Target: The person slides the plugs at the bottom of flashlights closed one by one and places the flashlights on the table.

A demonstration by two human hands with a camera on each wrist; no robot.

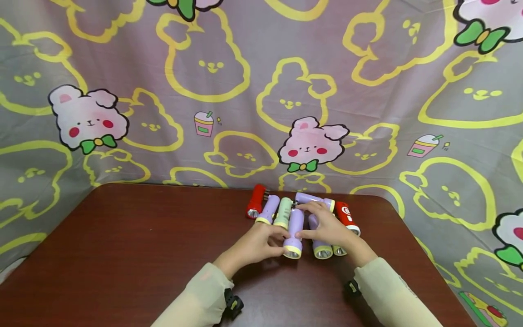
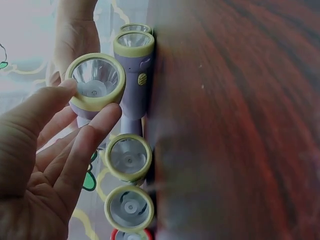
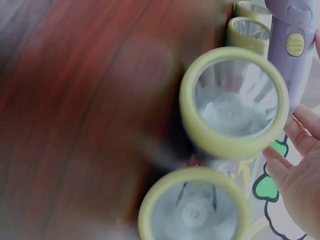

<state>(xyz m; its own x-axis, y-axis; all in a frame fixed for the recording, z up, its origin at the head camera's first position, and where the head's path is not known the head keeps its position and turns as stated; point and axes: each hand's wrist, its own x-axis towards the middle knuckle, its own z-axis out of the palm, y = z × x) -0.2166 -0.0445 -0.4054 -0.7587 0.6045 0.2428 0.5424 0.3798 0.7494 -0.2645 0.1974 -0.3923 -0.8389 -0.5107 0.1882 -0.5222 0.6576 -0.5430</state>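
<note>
A purple flashlight (image 1: 296, 222) with a pale yellow rim is tilted up between the two hands, above the table. The left hand (image 1: 254, 245) holds it near the lens end; in the left wrist view its thumb and fingers pinch the flashlight's head (image 2: 95, 82). From the other side, the right hand (image 1: 327, 225) grips the body and tail with thumb and fingertips. In the right wrist view, the flashlight's yellow switch (image 3: 295, 45) faces the camera. Close under the right hand lies another purple flashlight (image 1: 322, 245), beside a yellow-rimmed one (image 1: 339, 250) that is mostly hidden.
Left of the hands, a red flashlight (image 1: 256, 200), a purple one (image 1: 269, 206) and a pale green one (image 1: 284, 210) lie side by side. A purple flashlight (image 1: 312, 199) lies crosswise behind; a red one (image 1: 347, 218) is at right. The brown table (image 1: 122, 250) meets a patterned curtain (image 1: 237, 113).
</note>
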